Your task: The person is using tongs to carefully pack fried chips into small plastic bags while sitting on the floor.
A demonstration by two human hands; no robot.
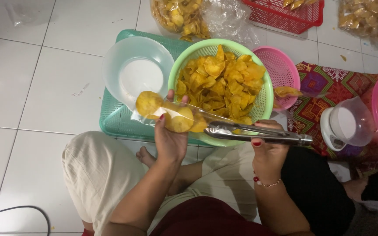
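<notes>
The left hand (170, 142) grips a clear plastic bag (171, 114) of yellow chips, fingers clenched round it; the right hand (268, 146) clasps metal tongs (259, 133), their tips in the bag's mouth; just beyond sits a green basket (265, 102) heaped with chips; beside it, a clear bowl (137, 72) on a teal tray (114, 122).

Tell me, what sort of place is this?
Probably a home workspace for packing snacks: a person sits on a white tiled floor, beside a green basket of yellow chips, more bagged chips and a small kitchen scale.
</notes>
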